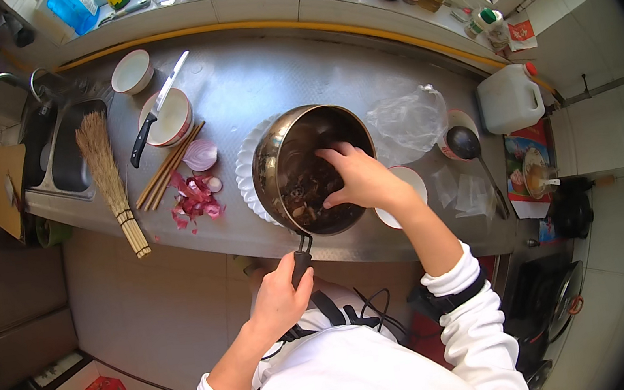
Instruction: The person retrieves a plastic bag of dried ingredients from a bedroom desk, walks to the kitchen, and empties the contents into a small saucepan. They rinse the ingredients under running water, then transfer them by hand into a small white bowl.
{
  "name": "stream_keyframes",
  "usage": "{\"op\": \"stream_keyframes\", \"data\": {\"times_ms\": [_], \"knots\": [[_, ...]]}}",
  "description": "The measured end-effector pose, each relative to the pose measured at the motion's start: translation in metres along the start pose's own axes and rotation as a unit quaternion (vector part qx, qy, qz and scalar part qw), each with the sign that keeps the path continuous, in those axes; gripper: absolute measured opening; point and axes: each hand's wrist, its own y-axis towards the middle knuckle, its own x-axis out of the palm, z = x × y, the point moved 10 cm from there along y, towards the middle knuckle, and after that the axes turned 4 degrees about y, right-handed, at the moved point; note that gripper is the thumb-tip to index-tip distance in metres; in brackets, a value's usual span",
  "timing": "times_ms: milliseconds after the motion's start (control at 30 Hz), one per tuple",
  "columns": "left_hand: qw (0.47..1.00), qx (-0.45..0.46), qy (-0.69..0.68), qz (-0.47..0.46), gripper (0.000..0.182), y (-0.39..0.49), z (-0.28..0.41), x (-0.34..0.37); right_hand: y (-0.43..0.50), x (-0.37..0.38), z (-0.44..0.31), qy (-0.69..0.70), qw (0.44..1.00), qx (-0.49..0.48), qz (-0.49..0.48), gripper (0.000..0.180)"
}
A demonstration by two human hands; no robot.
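My left hand (278, 292) grips the black handle (301, 265) of a metal saucepan (266, 165). The pan is tilted over a white scalloped plate (250, 182), which it partly hides. Inside the pan are dark wet pieces (303, 199), too murky to name. My right hand (360, 179) reaches over the pan's right rim, its thumb and fingers spread above these contents and nothing seen between them. A white bowl (414, 180) is partly covered by my right wrist.
Left of the pan lie a cut red onion (200, 155), onion skins (196, 199), chopsticks (170, 167) and a straw brush (104, 164). A knife (162, 108) rests across a bowl (176, 121). On the right are a plastic bag (409, 121), a ladle (464, 143) and a jug (508, 101).
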Motion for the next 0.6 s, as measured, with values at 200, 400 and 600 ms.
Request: {"op": "stream_keyframes", "data": {"times_ms": [200, 400, 600], "knots": [[0.999, -0.011, 0.035, -0.040, 0.018, 0.001, 0.000, 0.009, 0.000, 0.034, 0.016, -0.081, 0.989, 0.126, 0.011, 0.101], [0.998, 0.000, 0.052, -0.036, 0.018, 0.005, 0.004, 0.011, -0.008, 0.052, 0.020, 0.013, 0.991, 0.132, -0.015, 0.059], [0.998, 0.004, 0.048, -0.032, 0.019, 0.005, 0.004, 0.010, -0.009, 0.033, 0.014, 0.158, 0.984, 0.085, 0.008, 0.037]]}}
